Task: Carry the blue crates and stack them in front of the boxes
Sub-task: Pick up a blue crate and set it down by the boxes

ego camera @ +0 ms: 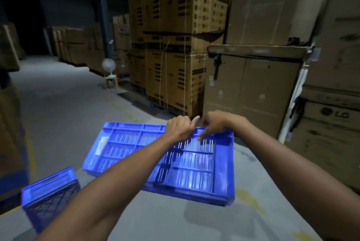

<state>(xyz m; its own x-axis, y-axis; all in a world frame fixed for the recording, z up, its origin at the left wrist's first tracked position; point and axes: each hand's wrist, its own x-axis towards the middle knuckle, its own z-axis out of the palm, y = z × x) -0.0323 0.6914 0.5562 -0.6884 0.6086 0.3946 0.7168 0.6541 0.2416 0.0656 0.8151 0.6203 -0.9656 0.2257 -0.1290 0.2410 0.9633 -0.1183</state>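
Observation:
A blue slotted plastic crate (194, 164) hangs in the middle of the view, turned so that one ribbed, slotted face looks up at me. My left hand (180, 126) and my right hand (216, 122) both grip its far rim, close together, fingers curled over the edge. A second blue crate (49, 192) stands on the floor at the lower left, apart from the held one. Tall cardboard boxes (251, 96) rise just beyond my hands.
Stacked, strapped cartons (175, 45) line the right side and back. More boxes (329, 139) stand at the far right. A small fan (109, 65) sits on a stool near a steel column. Grey concrete floor (58, 100) stretches left, with cartons (9, 123) at the left edge.

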